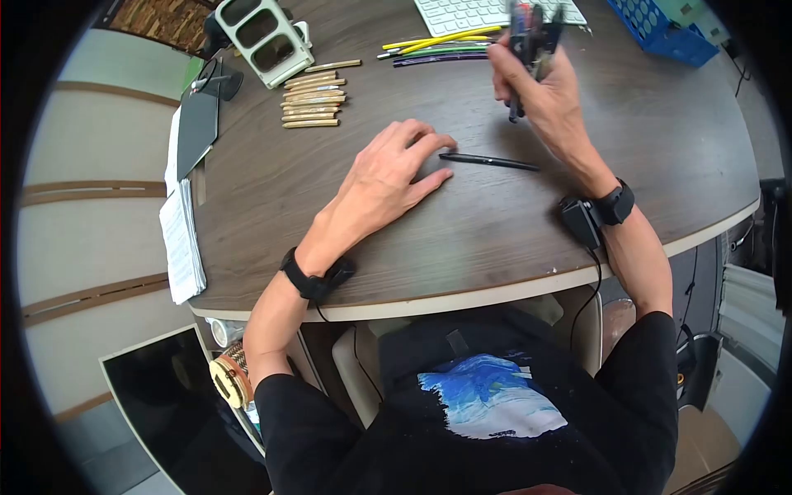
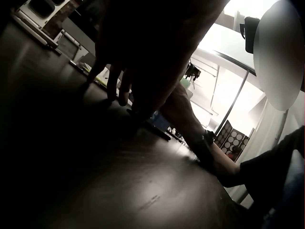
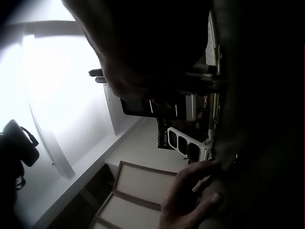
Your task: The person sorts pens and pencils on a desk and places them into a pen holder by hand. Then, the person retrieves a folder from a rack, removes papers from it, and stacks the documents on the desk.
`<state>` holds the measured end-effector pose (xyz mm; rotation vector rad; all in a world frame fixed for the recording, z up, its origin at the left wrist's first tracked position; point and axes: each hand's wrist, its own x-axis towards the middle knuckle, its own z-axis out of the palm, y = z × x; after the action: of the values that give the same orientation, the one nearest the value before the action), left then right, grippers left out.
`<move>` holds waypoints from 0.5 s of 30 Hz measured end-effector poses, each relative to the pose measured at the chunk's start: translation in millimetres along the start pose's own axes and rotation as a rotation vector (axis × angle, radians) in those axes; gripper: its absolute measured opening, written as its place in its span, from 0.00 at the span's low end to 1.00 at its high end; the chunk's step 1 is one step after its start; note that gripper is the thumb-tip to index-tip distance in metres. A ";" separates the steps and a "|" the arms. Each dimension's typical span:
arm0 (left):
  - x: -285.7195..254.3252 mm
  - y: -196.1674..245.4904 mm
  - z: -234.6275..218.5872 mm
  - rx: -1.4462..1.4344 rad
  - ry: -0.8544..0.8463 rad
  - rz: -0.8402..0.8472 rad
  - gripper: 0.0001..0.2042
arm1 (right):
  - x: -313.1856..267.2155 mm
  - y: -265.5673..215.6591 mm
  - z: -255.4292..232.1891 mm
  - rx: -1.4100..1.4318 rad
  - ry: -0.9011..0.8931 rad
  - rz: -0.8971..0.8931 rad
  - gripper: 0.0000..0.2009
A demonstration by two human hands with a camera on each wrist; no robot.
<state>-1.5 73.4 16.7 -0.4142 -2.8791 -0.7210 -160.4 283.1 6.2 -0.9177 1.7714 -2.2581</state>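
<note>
A black pen (image 1: 491, 161) lies on the desk in the head view. Beside its left end rests my left hand (image 1: 379, 177), thumb and fingers apart and relaxed, index fingertip close to the pen; whether it touches cannot be told. My right hand (image 1: 549, 95) grips a bundle of dark pens (image 1: 528, 41), blurred and raised at the upper right. The left wrist view shows my left hand (image 2: 143, 57) as a dark shape near the pen (image 2: 157, 131). Shadow hides much of my right hand (image 3: 138, 67) in the right wrist view.
Wooden-coloured pencils (image 1: 313, 101) lie in a row beside a white three-slot holder (image 1: 266, 41). Yellow, green and purple pencils (image 1: 437, 51) lie below the keyboard (image 1: 462, 15). A blue basket (image 1: 668, 37) stands at the upper right, papers (image 1: 181, 243) at the left edge.
</note>
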 end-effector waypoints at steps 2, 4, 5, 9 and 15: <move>9.1 -2.4 8.4 0.089 -0.026 0.087 0.13 | -3.7 1.2 2.8 -0.097 -0.014 -0.012 0.13; 13.9 0.2 7.3 0.081 -0.037 0.074 0.12 | -5.3 5.0 7.2 -0.150 -0.031 -0.048 0.13; 15.5 1.3 5.6 0.072 -0.033 0.049 0.10 | -6.1 8.4 6.8 -0.207 -0.066 -0.084 0.14; 13.0 5.0 -8.9 -0.125 -0.019 -0.164 0.10 | -4.4 15.0 3.3 -0.379 -0.162 0.084 0.26; 23.5 5.1 -34.7 -0.551 0.161 -0.390 0.11 | -5.6 15.7 9.4 -0.069 -0.282 0.182 0.19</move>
<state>-19.9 66.5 54.1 0.1603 -2.5933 -1.5408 -155.0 273.0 -9.2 -0.9865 1.7375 -1.8653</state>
